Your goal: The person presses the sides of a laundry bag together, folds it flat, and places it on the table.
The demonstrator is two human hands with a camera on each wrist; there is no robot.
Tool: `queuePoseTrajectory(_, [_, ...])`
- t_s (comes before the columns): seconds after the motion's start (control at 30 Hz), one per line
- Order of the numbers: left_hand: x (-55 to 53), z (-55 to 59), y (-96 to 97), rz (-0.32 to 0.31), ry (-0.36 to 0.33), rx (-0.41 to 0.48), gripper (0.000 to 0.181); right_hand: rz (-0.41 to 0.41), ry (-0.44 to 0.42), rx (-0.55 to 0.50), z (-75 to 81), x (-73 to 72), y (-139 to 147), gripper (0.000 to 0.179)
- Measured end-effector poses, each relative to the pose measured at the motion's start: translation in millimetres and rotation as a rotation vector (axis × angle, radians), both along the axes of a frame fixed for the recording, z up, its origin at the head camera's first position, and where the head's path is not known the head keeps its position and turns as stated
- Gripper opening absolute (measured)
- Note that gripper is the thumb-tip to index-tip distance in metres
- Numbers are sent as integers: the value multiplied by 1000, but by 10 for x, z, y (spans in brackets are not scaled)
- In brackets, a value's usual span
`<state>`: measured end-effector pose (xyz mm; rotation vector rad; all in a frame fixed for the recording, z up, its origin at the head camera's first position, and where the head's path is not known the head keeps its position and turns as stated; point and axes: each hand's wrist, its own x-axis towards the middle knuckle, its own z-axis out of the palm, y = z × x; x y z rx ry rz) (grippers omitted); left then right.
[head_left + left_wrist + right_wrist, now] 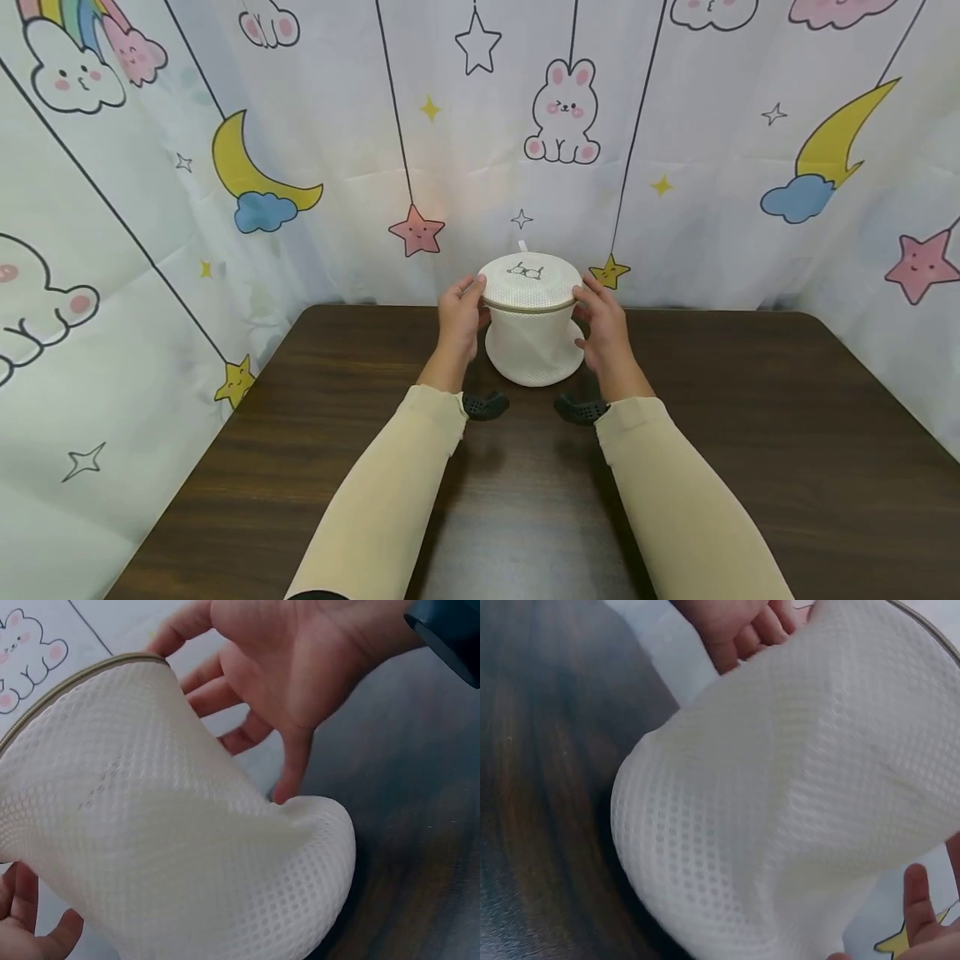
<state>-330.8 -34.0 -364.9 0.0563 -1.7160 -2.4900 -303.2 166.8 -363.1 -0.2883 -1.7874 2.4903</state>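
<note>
A white mesh laundry bag (pixel 531 337), round and upright, stands near the far side of the table. Its flat lid (pixel 525 287) carries a small dark line drawing, with a beige zip (pixel 82 675) running round the top edge. Its mesh side is pinched in at the waist and flares out at the base. My left hand (pixel 459 315) holds the rim from the left, thumb at the lid's edge. On the opposite side my right hand (pixel 606 332) grips the rim, with another fingertip at the waist in the left wrist view. Some fingertips are hidden behind the bag.
The dark wooden table (pixel 517 500) reaches out to both sides and toward me. A white curtain (pixel 337 100) printed with rabbits, moons and stars hangs right behind its far edge. A dark wrist device (pixel 581 410) sits at each cuff.
</note>
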Motion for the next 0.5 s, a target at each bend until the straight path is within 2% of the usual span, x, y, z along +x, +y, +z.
queuePoseTrajectory(0.13, [35, -86, 20, -18, -20, -37, 41, -2, -46, 27, -84, 22, 19, 57])
queuePoseTrajectory(0.23, [65, -126, 31, -30, -41, -64, 44, -5, -60, 57, -103, 37, 20, 57])
queuePoseTrajectory(0.37, [82, -148, 46, -51, -46, -60, 48, -8, -64, 94, -97, 60, 20, 58])
queuePoseTrajectory(0.5, [89, -146, 64, -71, -42, -70, 51, -11, -60, 83, -102, 78, 36, 56])
